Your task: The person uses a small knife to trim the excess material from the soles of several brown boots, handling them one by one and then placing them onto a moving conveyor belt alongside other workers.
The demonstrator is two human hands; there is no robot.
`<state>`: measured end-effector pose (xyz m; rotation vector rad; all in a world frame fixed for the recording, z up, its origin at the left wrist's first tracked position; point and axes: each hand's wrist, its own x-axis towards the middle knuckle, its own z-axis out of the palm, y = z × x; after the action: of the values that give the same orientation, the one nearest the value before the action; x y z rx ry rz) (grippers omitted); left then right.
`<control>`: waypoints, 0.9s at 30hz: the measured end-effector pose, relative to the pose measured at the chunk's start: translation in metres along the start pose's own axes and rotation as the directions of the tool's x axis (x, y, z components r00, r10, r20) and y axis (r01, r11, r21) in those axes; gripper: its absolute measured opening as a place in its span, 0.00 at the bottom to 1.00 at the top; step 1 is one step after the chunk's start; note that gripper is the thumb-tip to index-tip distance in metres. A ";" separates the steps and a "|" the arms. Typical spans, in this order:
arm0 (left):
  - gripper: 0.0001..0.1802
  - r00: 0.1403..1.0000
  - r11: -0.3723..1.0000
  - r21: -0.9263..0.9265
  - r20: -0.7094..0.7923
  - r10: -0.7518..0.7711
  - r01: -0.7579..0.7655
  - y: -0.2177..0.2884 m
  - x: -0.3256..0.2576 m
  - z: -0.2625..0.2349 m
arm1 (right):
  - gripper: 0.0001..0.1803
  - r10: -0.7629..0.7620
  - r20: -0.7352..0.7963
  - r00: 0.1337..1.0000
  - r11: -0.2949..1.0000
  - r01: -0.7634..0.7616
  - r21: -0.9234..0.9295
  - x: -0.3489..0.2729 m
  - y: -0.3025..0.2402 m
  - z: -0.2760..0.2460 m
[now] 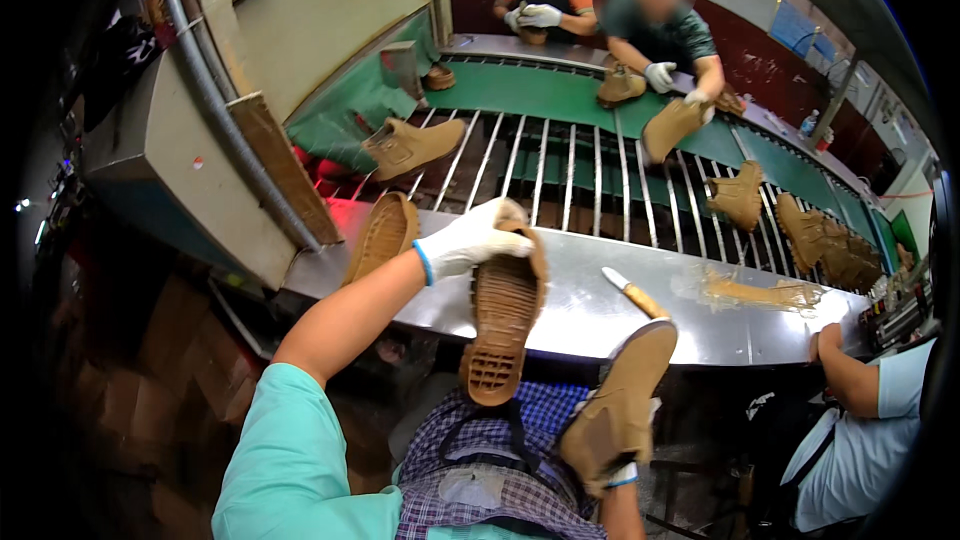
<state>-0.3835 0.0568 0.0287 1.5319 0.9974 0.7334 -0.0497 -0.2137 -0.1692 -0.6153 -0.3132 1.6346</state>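
Note:
My left hand (475,240), in a white glove with a blue cuff, grips a brown ridged shoe sole (505,305) by its upper end. The sole hangs upright over the metal table edge, its gridded heel part lowest. At my lap's right side, a tan ankle boot (625,390) is tilted toe up, with a dark elastic panel on its side. My right hand (625,475) holds this boot from behind and below; most of its fingers are hidden. The boot and the sole are apart. A second brown sole (385,230) leans on the table at left.
A short tool (637,293) with pale blade and wooden handle lies on the metal ledge (580,260). Beyond are conveyor rods with a tan boot (412,147) and several more boots (825,245) at right. Two gloved co-workers handle boots opposite; another person's arm (850,375) rests right.

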 end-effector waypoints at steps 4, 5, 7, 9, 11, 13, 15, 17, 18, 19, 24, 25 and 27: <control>0.43 0.962 0.932 0.241 0.092 0.257 -0.272 0.066 -0.040 0.054 | 0.51 -0.008 -0.096 0.995 0.980 0.027 0.197 -0.027 -0.036 0.100; 0.44 0.955 0.927 0.230 0.110 0.277 -0.296 0.066 -0.045 0.068 | 0.51 -0.029 -0.087 0.996 0.981 0.045 0.189 -0.025 -0.042 0.098; 0.44 0.975 0.951 0.244 0.158 0.154 -0.190 0.063 -0.073 0.086 | 0.52 -0.012 -0.140 0.990 0.980 0.040 0.196 -0.028 -0.041 0.095; 0.46 0.924 0.934 0.260 0.353 0.145 -0.245 0.027 -0.081 0.101 | 0.54 -0.040 -0.270 0.962 0.976 0.096 0.195 -0.035 -0.044 0.097; 0.48 0.859 0.903 0.272 0.483 0.172 -0.333 -0.009 -0.080 0.113 | 0.58 -0.003 -0.175 0.985 0.986 0.032 0.164 -0.051 -0.044 0.079; 0.45 0.822 0.983 -0.044 0.542 0.172 -0.176 -0.009 -0.069 0.114 | 0.62 0.019 -0.074 0.997 0.992 -0.010 0.125 -0.062 -0.040 0.053; 0.36 0.812 0.940 -0.341 0.544 0.211 -0.015 -0.022 -0.059 0.116 | 0.61 0.105 -0.012 0.994 0.981 -0.101 0.163 -0.071 -0.026 0.050; 0.33 0.807 0.955 -0.295 0.569 0.158 0.020 -0.043 -0.039 0.116 | 0.54 0.191 -0.169 0.967 0.939 -0.130 0.320 -0.086 -0.016 0.067; 0.33 0.826 0.963 -0.266 0.549 0.128 0.027 -0.044 -0.034 0.118 | 0.50 0.232 -0.246 0.941 0.909 -0.120 0.399 -0.095 -0.011 0.077; 0.32 0.830 0.959 -0.281 0.543 0.124 0.040 -0.042 -0.031 0.116 | 0.48 0.229 -0.263 0.937 0.938 -0.140 0.318 -0.097 -0.008 0.086; 0.28 0.853 0.843 -0.473 0.521 0.032 0.257 -0.063 -0.033 0.127 | 0.42 0.196 -0.357 0.913 0.952 -0.265 -0.154 -0.103 -0.013 0.097; 0.28 0.858 0.832 -0.477 0.513 0.004 0.282 -0.066 -0.036 0.132 | 0.43 0.240 -0.294 0.925 0.926 -0.309 -0.216 -0.097 -0.015 0.094; 0.28 0.811 0.772 -0.517 0.585 0.003 0.370 -0.094 -0.049 0.144 | 0.48 0.315 -0.225 0.922 0.859 -0.378 -0.344 -0.089 -0.015 0.077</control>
<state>-0.2996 -0.0490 -0.0878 0.9433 0.3874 0.3554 -0.0751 -0.2873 -0.0792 -1.1526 -0.4249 1.8701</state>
